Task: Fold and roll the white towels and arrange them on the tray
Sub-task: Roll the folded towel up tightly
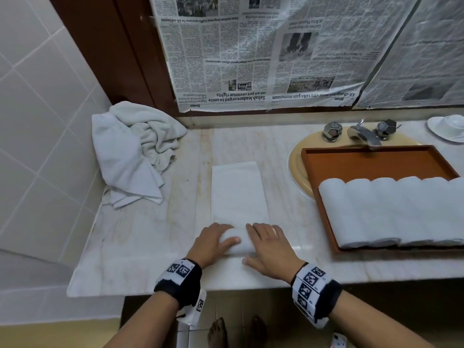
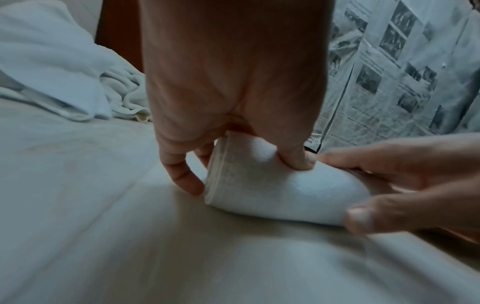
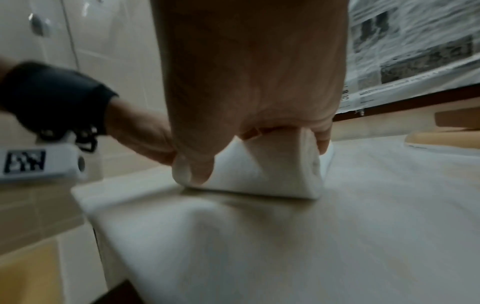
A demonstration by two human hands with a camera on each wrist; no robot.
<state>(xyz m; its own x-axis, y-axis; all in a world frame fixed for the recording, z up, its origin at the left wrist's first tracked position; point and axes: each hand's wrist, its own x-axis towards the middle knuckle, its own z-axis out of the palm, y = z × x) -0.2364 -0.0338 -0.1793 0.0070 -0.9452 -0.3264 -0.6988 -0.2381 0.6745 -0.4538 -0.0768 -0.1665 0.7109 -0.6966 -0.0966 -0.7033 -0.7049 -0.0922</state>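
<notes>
A white towel (image 1: 238, 192) lies folded into a long strip on the marble counter, running away from me. Its near end is wound into a short roll (image 1: 238, 243). My left hand (image 1: 213, 242) grips the roll's left end and my right hand (image 1: 268, 244) grips its right end. In the left wrist view the roll (image 2: 272, 185) sits under my palm with the thumb (image 2: 296, 160) pressing on top. The right wrist view shows fingers and thumb (image 3: 200, 170) curled round the roll (image 3: 259, 174). The orange-brown tray (image 1: 376, 163) rests over the sink at right, holding several rolled towels (image 1: 391, 212) in a row.
A heap of unfolded white towels (image 1: 133, 151) fills the counter's back left corner against the tiled wall. The faucet (image 1: 364, 134) stands behind the tray, with a white cup and saucer (image 1: 449, 126) at far right. The counter's front edge (image 1: 175, 285) is just behind my wrists.
</notes>
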